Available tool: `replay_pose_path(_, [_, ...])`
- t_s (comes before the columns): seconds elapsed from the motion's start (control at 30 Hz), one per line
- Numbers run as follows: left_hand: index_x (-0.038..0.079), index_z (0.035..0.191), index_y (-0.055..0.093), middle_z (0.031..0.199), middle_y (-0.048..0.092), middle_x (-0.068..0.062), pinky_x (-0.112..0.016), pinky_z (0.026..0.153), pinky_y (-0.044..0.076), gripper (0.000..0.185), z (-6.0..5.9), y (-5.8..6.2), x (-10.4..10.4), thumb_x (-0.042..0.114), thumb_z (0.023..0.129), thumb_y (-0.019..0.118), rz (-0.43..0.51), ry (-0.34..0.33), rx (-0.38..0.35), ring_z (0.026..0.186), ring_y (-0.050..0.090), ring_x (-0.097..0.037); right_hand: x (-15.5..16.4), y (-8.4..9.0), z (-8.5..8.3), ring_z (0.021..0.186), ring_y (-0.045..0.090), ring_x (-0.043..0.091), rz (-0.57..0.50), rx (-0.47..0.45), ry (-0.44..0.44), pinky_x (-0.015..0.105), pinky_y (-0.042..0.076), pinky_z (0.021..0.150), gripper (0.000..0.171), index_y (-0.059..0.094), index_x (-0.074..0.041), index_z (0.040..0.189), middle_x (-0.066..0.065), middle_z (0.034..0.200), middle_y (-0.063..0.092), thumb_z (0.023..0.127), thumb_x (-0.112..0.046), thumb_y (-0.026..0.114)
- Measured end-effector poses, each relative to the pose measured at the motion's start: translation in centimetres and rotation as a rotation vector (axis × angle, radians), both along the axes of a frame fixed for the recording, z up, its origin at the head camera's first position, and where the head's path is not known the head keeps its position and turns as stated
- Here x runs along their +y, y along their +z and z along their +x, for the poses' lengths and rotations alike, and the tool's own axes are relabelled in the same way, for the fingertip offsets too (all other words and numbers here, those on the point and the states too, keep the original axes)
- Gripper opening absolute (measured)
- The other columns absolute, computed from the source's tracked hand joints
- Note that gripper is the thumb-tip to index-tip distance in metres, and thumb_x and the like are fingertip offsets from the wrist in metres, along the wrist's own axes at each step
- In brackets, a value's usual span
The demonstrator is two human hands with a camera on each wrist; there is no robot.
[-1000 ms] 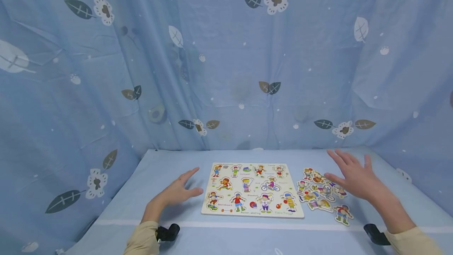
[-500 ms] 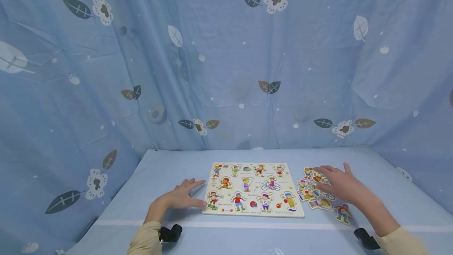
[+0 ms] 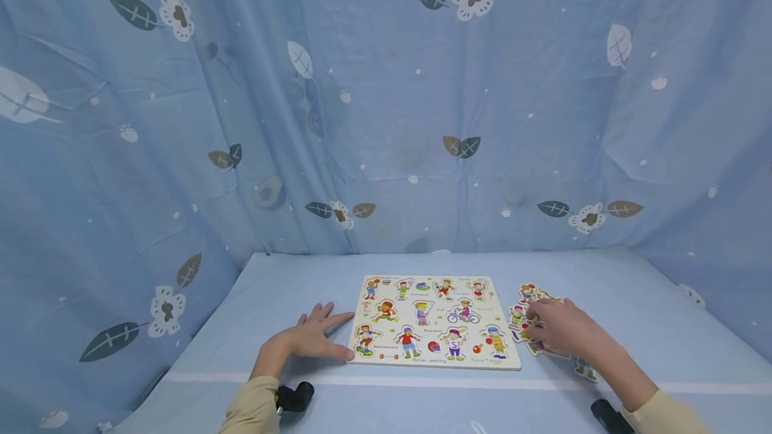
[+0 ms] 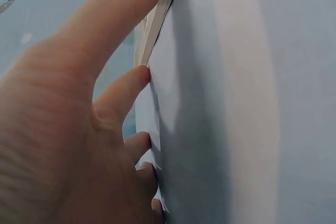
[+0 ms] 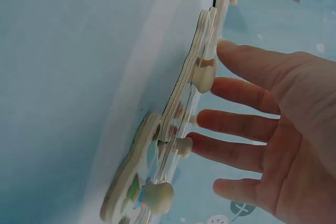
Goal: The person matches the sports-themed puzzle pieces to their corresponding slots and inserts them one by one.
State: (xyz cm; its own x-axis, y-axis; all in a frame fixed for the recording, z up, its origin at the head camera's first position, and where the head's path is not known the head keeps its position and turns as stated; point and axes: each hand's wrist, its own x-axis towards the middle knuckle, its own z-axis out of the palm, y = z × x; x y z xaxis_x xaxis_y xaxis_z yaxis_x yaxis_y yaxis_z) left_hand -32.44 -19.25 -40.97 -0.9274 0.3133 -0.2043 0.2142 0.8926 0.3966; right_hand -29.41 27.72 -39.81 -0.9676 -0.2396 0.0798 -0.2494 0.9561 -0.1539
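Note:
A wooden peg puzzle board (image 3: pixel 395 330) printed with sporty children lies flat on the table. At its left edge is my left hand (image 3: pixel 310 338), fingers spread, thumb at the near left corner; the left wrist view shows thumb and index finger at the board's edge (image 4: pixel 157 24). My right hand (image 3: pixel 563 327) is over a pile of loose puzzle pieces (image 3: pixel 517 313) and covers part of it. In the right wrist view its fingers are extended and apart, fingertips close to the wooden knobs (image 5: pixel 203 77) of the pieces. Neither hand grips anything.
One puzzle piece (image 3: pixel 585 370) lies at the pile's near side, partly behind the right wrist. A black wrist camera (image 3: pixel 295 397) sits on the left arm, another camera (image 3: pixel 609 415) on the right. A blue patterned curtain (image 3: pixel 386 119) hangs behind the table.
My right hand has come down and left onto the pile of pieces. My left hand has moved right to the board, its thumb now at the near left corner.

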Motion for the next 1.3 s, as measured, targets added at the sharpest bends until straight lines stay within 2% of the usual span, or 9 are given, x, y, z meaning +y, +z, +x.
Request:
replay_pose_path(0.1, [0.021, 0.151, 0.042, 0.161, 0.020, -0.023, -0.066, 0.118, 0.007, 0.095, 0.12, 0.12, 0.02, 0.063, 0.072, 0.076, -0.007, 0.004, -0.004, 0.150, 0.006, -0.046, -0.13, 0.05, -0.03, 0.077, 0.061, 0.017, -0.002, -0.022, -0.024, 0.051, 0.049, 0.083, 0.012, 0.071, -0.014, 0.088, -0.004, 0.085, 0.068, 0.086, -0.025, 0.075])
replay_pose_path(0.2, [0.021, 0.151, 0.042, 0.162, 0.019, -0.023, -0.066, 0.118, 0.007, 0.096, 0.14, 0.17, 0.04, 0.063, 0.072, 0.075, -0.009, 0.003, -0.009, 0.150, 0.006, -0.046, -0.05, 0.12, 0.07, 0.070, 0.055, 0.012, -0.003, -0.046, -0.033, 0.043, 0.051, 0.072, 0.009, 0.071, -0.015, 0.085, -0.005, 0.082, 0.067, 0.087, -0.024, 0.075])
replay_pose_path(0.3, [0.021, 0.152, 0.041, 0.162, 0.018, -0.023, -0.065, 0.118, 0.006, 0.096, 0.15, 0.20, 0.01, 0.064, 0.073, 0.075, -0.012, 0.000, -0.011, 0.150, 0.005, -0.046, 0.13, 0.08, 0.15, 0.067, 0.052, 0.011, -0.009, -0.055, -0.023, 0.037, 0.049, 0.064, 0.008, 0.071, -0.017, 0.085, -0.006, 0.082, 0.066, 0.087, -0.023, 0.075])
replay_pose_path(0.43, [0.022, 0.152, 0.041, 0.162, 0.018, -0.022, -0.065, 0.118, 0.006, 0.096, 0.09, 0.25, 0.14, 0.064, 0.072, 0.075, -0.016, -0.001, -0.005, 0.150, 0.005, -0.045, 0.49, 0.04, 0.17, 0.065, 0.049, 0.011, -0.014, -0.044, -0.002, 0.033, 0.043, 0.059, 0.009, 0.068, -0.020, 0.082, -0.007, 0.080, 0.064, 0.087, -0.024, 0.074])
replay_pose_path(0.77, [0.022, 0.152, 0.041, 0.162, 0.018, -0.022, -0.064, 0.119, 0.006, 0.096, 0.26, 0.30, 0.14, 0.064, 0.072, 0.075, -0.016, 0.008, -0.010, 0.150, 0.005, -0.045, 0.51, 0.06, 0.02, 0.064, 0.048, 0.012, 0.003, -0.042, -0.012, 0.033, 0.039, 0.058, 0.010, 0.067, -0.022, 0.081, -0.008, 0.078, 0.062, 0.086, -0.025, 0.075])
replay_pose_path(1.0, [0.022, 0.152, 0.041, 0.162, 0.018, -0.023, -0.065, 0.119, 0.006, 0.095, 0.41, 0.64, 0.06, 0.061, 0.073, 0.075, -0.002, -0.006, -0.006, 0.150, 0.005, -0.046, 0.63, 0.33, 0.00, 0.065, 0.050, 0.010, 0.002, -0.041, 0.008, 0.034, 0.045, 0.058, 0.008, 0.068, -0.020, 0.084, -0.008, 0.081, 0.064, 0.088, -0.025, 0.073])
replay_pose_path(1.3, [0.022, 0.151, 0.042, 0.162, 0.020, -0.022, -0.064, 0.119, 0.008, 0.095, 0.44, 0.50, 0.17, 0.062, 0.072, 0.075, -0.011, 0.003, 0.000, 0.150, 0.007, -0.045, 0.41, 0.69, 0.08, 0.070, 0.054, 0.010, -0.018, -0.023, 0.013, 0.039, 0.052, 0.065, 0.005, 0.071, -0.017, 0.088, -0.005, 0.087, 0.067, 0.088, -0.021, 0.073])
